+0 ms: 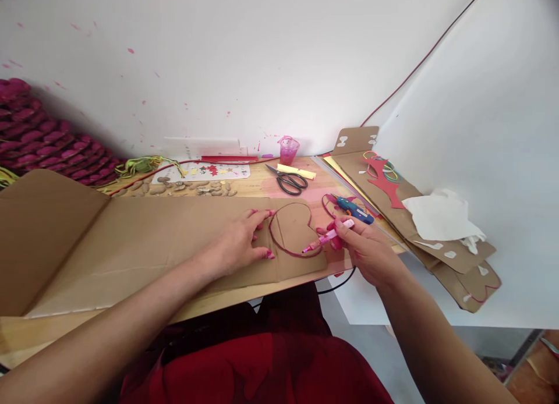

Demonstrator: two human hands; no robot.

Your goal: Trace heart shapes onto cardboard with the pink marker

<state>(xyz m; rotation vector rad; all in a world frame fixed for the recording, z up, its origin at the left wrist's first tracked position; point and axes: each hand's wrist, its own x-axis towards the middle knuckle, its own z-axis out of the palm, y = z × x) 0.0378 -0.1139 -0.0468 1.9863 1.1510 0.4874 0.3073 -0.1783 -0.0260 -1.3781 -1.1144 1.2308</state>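
Observation:
A long piece of brown cardboard [166, 235] lies flat on the wooden table. Near its right end a heart outline [275, 238] is drawn in dark pink. My left hand [239, 241] rests on the cardboard just left of the outline, fingers spread and pink at the tips. Between the thumb and fingers of my right hand [360, 244] is a pink marker [328, 236]. Its dark tip points down and left, at the lower edge of the heart; whether it touches the cardboard I cannot tell.
Behind lie black-handled scissors [292, 180], a yellow strip [297, 171], a pink-stained cup [288, 151] and several peanuts [209, 188]. A blue glue gun [354, 209] sits beyond my right hand. Cardboard scraps [406, 218] and a white cloth [441, 215] are at right.

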